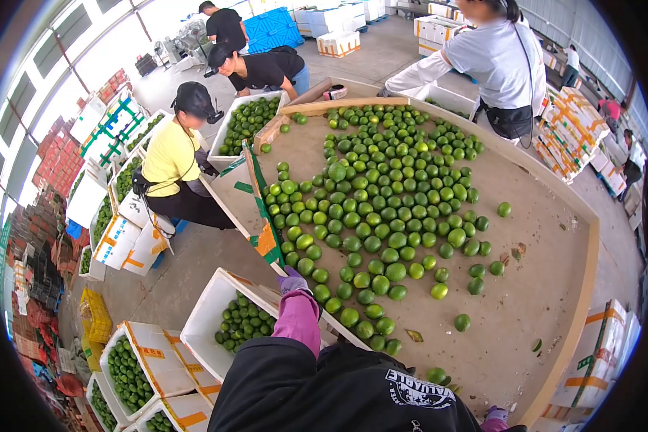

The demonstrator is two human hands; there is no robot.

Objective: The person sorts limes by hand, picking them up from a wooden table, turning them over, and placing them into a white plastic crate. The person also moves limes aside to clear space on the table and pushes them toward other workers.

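My left hand (293, 282), in a lilac glove below a pink sleeve, is at the near-left rim (271, 253) of a large sorting table. Its fingers appear closed over the rim; no lime shows in it. A wide spread of green limes (381, 209) lies on the table, with several close beside this hand. My right hand (495, 417), also gloved in lilac, shows only in part at the bottom, by the table's near-right edge. Its fingers are mostly hidden. A few limes (437, 375) lie against my dark top at the near edge.
Below my left arm stands a white foam box (207, 317) of limes, with another lime-filled box (126, 333) farther left. A person in yellow (171, 162) works at the table's left side. Another person in grey (493, 65) stands across it. Stacked boxes (590, 360) stand at right.
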